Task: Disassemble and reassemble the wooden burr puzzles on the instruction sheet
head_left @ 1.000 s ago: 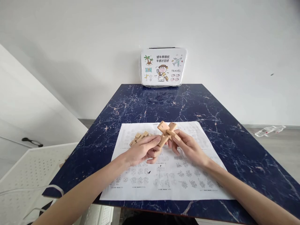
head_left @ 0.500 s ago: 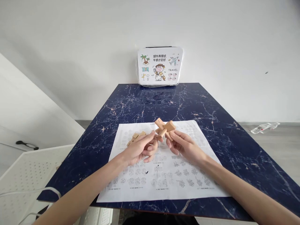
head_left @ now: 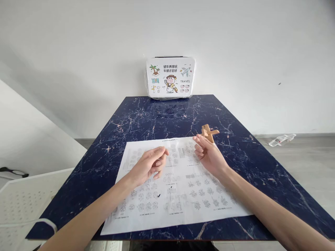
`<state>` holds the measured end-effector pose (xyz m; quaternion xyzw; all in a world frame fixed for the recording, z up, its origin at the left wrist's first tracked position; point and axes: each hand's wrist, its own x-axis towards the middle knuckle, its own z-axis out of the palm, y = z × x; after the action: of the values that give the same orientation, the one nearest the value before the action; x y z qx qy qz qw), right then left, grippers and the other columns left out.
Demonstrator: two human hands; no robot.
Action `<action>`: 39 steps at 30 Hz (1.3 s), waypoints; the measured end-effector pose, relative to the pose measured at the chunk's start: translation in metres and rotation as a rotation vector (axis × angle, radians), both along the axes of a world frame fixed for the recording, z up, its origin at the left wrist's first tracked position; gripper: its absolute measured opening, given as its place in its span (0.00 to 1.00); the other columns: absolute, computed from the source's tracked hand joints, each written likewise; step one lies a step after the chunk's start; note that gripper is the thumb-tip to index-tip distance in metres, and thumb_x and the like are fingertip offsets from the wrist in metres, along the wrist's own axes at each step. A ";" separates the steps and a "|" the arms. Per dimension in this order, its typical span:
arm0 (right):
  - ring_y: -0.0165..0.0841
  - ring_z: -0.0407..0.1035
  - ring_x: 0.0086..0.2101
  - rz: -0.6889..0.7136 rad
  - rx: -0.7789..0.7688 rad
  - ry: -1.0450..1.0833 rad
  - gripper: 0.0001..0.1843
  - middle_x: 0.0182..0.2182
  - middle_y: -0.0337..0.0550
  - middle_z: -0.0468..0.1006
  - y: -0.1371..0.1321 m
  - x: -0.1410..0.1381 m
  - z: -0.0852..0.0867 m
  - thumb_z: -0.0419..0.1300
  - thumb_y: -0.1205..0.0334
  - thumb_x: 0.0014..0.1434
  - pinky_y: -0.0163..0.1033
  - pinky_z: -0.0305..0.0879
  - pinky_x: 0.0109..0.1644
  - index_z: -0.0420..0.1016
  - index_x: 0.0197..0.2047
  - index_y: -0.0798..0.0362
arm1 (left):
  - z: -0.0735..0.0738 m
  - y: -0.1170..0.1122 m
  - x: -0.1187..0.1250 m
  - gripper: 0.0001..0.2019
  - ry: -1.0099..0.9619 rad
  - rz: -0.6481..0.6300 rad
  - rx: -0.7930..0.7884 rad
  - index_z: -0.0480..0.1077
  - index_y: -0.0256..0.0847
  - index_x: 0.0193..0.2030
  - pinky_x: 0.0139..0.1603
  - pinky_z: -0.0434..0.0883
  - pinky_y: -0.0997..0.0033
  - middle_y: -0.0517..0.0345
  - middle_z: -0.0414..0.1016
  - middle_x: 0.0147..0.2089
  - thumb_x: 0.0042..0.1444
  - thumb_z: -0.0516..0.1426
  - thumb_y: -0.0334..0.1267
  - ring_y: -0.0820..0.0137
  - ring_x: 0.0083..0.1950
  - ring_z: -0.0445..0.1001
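Note:
Both of my hands are over a large printed sheet [head_left: 180, 205] on the dark blue marbled table [head_left: 172, 120]. My left hand [head_left: 151, 163] is above the sheet's left half, loosely curled, with its lower fingers apart and nothing visible in it. Near the sheet's upper right corner, my right hand [head_left: 209, 153] has half-bent fingers, with the thumb side upward. Directly behind those fingers is a wooden interlocking puzzle [head_left: 208, 131] of crossed pieces, partly hidden by the hand. It appears to rest on the table by the sheet's edge, and I see no firm grip around it.
A white case with cartoon prints [head_left: 171, 78] stands at the table's far edge against the wall. A white perforated surface [head_left: 23, 198] with a white cable [head_left: 31, 221] lies at the left. A clear plastic bottle [head_left: 282, 139] lies on the floor at the right.
The wooden puzzle has moved from between both hands to the far right, behind my right hand. My left hand has come off it. The wooden blocks seen beside my left hand are now out of sight.

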<state>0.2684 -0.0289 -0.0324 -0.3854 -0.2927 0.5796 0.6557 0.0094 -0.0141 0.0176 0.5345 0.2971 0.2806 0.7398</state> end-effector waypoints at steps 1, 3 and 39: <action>0.24 0.58 0.24 0.053 0.003 -0.043 0.17 0.43 0.38 0.77 -0.004 -0.005 0.002 0.74 0.51 0.61 0.34 0.60 0.24 0.73 0.45 0.46 | 0.000 0.000 0.000 0.17 0.000 0.024 0.021 0.69 0.40 0.42 0.17 0.61 0.79 0.71 0.52 0.26 0.72 0.56 0.53 0.79 0.20 0.46; 0.24 0.57 0.23 0.190 0.032 -0.152 0.15 0.38 0.38 0.76 -0.012 -0.015 0.005 0.69 0.48 0.66 0.35 0.57 0.25 0.73 0.43 0.49 | 0.000 0.002 -0.001 0.17 0.000 0.114 0.083 0.68 0.41 0.39 0.19 0.60 0.78 0.71 0.50 0.25 0.72 0.56 0.54 0.78 0.20 0.47; 0.53 0.65 0.63 0.196 0.591 -1.373 0.43 0.63 0.52 0.71 -0.031 -0.050 -0.014 0.73 0.54 0.61 0.66 0.70 0.66 0.57 0.73 0.42 | -0.021 0.051 -0.045 0.58 0.685 -0.255 0.938 0.61 0.54 0.72 0.72 0.61 0.28 0.44 0.54 0.76 0.33 0.78 0.59 0.37 0.79 0.52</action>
<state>0.2188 -0.0600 -0.0459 -0.4404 -0.8117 0.1623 0.3475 -0.0360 0.0367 -0.0035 0.8959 0.2967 0.1023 0.3144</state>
